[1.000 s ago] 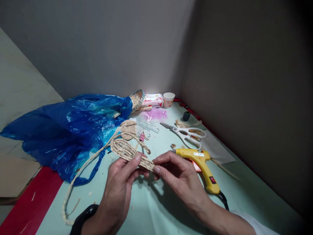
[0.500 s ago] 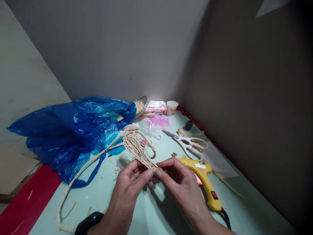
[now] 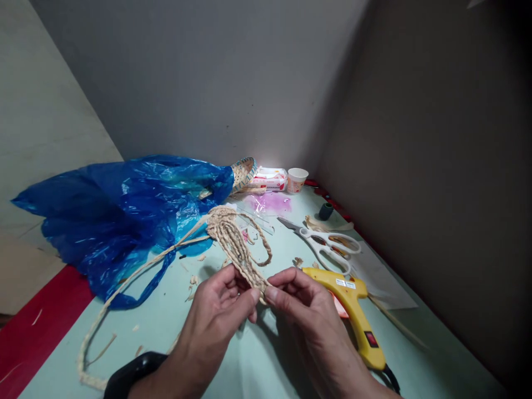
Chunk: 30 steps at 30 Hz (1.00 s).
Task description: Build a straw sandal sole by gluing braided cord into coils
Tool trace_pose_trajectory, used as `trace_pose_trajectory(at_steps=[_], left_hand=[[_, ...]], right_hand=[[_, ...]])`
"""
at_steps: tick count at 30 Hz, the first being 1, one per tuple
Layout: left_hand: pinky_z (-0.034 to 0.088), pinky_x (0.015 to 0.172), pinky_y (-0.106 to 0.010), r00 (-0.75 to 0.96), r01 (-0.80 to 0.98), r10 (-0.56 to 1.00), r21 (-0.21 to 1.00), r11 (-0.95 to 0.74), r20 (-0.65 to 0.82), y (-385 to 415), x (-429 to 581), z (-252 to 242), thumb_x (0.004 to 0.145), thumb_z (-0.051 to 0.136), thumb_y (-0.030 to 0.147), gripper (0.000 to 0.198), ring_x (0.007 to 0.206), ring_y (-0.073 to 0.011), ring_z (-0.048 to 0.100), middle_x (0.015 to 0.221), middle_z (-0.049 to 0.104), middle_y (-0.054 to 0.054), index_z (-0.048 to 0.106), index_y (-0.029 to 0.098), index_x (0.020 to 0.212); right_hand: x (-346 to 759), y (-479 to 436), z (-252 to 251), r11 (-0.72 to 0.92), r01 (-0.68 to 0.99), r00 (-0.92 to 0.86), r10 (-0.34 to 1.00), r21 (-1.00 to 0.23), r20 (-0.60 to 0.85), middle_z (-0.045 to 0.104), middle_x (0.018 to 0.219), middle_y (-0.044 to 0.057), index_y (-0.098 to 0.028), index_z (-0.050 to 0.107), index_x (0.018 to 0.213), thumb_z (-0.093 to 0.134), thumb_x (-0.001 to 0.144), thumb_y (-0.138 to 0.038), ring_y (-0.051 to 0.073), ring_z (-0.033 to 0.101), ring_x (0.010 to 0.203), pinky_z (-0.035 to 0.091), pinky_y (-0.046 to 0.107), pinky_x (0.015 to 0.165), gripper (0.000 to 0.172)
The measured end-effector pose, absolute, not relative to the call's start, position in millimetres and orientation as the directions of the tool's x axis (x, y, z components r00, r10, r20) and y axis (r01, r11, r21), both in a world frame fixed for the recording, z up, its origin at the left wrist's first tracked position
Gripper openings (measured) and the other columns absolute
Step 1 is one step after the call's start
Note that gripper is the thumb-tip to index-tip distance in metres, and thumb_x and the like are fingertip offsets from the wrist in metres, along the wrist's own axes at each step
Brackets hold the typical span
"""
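Blue bag blocks left; glue gun, scissors crowd right; near table open.

A crumpled blue plastic bag covers the left of the bench. Right of centre lie white-handled scissors and a yellow glue gun; a paper cup stands behind.

Cramped corner setup. Grey back wall plain, few small specks. Right wall much darker, brownish, sinks into shadow toward edge of view. Table pushed right into corner, pale mint top, red strip along left edge. Off-white panel beyond table on left. Bright glare low in far corner, rest pretty dim.
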<state>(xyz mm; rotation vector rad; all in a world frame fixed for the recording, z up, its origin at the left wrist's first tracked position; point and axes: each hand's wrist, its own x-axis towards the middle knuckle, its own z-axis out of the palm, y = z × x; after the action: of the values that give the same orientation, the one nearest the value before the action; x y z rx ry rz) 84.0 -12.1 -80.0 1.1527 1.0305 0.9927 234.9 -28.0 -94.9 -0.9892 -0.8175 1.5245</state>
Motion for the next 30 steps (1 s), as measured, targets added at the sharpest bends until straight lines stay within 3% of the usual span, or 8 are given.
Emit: trace_pose_trajectory(at_steps=[5, 11, 15, 20, 25, 30], left_hand=[[0.046, 0.065, -0.026, 0.248, -0.087, 0.962, 0.986, 0.141, -0.116, -10.1, 83.3, -78.6, 0.083, 0.068, 0.030, 0.016, 0.067, -0.0132, 0.053, 0.080, 0.065, -0.002, 0.063, 0.017, 0.091], [0.045, 0.062, -0.026, 0.263, -0.064, 0.956, 0.986, 0.151, -0.130, -7.7, 82.2, -86.0, 0.082, 0.069, 0.030, 0.020, 0.067, -0.0134, 0.055, 0.085, 0.066, -0.004, 0.064, 0.016, 0.097], [0.045, 0.064, -0.026, 0.304, -0.065, 0.946, 0.988, 0.142, -0.116, -8.5, 78.9, -88.7, 0.088, 0.063, 0.031, 0.020, 0.069, -0.0134, 0.054, 0.087, 0.065, -0.004, 0.064, 0.016, 0.101], [0.044, 0.065, -0.027, 0.324, -0.080, 0.942, 0.989, 0.121, -0.089, -8.4, 78.2, -90.7, 0.091, 0.061, 0.031, 0.020, 0.070, -0.0135, 0.052, 0.087, 0.061, -0.002, 0.064, 0.017, 0.105], [0.044, 0.065, -0.026, 0.313, -0.100, 0.946, 0.987, 0.124, -0.087, -7.3, 78.9, -89.8, 0.091, 0.063, 0.034, 0.016, 0.070, -0.0133, 0.051, 0.079, 0.058, 0.000, 0.064, 0.018, 0.094], [0.045, 0.063, -0.024, 0.183, -0.192, 0.978, 0.972, 0.134, -0.098, -2.2, 74.4, -82.4, 0.091, 0.064, 0.040, 0.021, 0.068, -0.0118, 0.051, 0.077, 0.056, 0.001, 0.062, 0.019, 0.088]], right_hand=[[234.3, -27.0, -100.2, -0.157, -0.439, -0.077, 0.988, -0.885, -0.137, 0.068, 0.076, -0.001, -0.018, 0.068, 0.081, 0.085, 0.073, -0.035, 0.013, 0.058, 0.074, 0.043, 0.025, 0.074, 0.026], [233.9, -19.3, -111.7, -0.121, -0.290, -0.133, 0.987, -0.949, -0.086, 0.067, 0.078, 0.000, -0.019, 0.064, 0.088, 0.080, 0.077, -0.047, 0.015, 0.060, 0.075, 0.044, 0.027, 0.072, 0.034], [233.8, -16.6, -108.4, -0.099, -0.218, -0.131, 0.989, -0.971, -0.071, 0.066, 0.075, -0.001, -0.018, 0.063, 0.087, 0.079, 0.078, -0.046, 0.015, 0.060, 0.072, 0.043, 0.027, 0.070, 0.033], [234.5, -14.3, -104.9, -0.108, -0.244, -0.098, 0.991, -0.964, -0.086, 0.064, 0.070, -0.001, -0.018, 0.065, 0.081, 0.082, 0.073, -0.045, 0.014, 0.058, 0.068, 0.042, 0.027, 0.067, 0.033], [234.1, -14.0, -104.8, -0.095, -0.245, -0.071, 0.994, -0.965, -0.080, 0.064, 0.070, -0.002, -0.019, 0.066, 0.081, 0.082, 0.075, -0.045, 0.014, 0.056, 0.069, 0.042, 0.026, 0.067, 0.031], [236.0, -15.6, -107.9, -0.092, -0.183, -0.033, 0.996, -0.979, -0.088, 0.062, 0.072, -0.002, -0.019, 0.066, 0.082, 0.081, 0.076, -0.045, 0.014, 0.053, 0.069, 0.041, 0.025, 0.066, 0.031]])
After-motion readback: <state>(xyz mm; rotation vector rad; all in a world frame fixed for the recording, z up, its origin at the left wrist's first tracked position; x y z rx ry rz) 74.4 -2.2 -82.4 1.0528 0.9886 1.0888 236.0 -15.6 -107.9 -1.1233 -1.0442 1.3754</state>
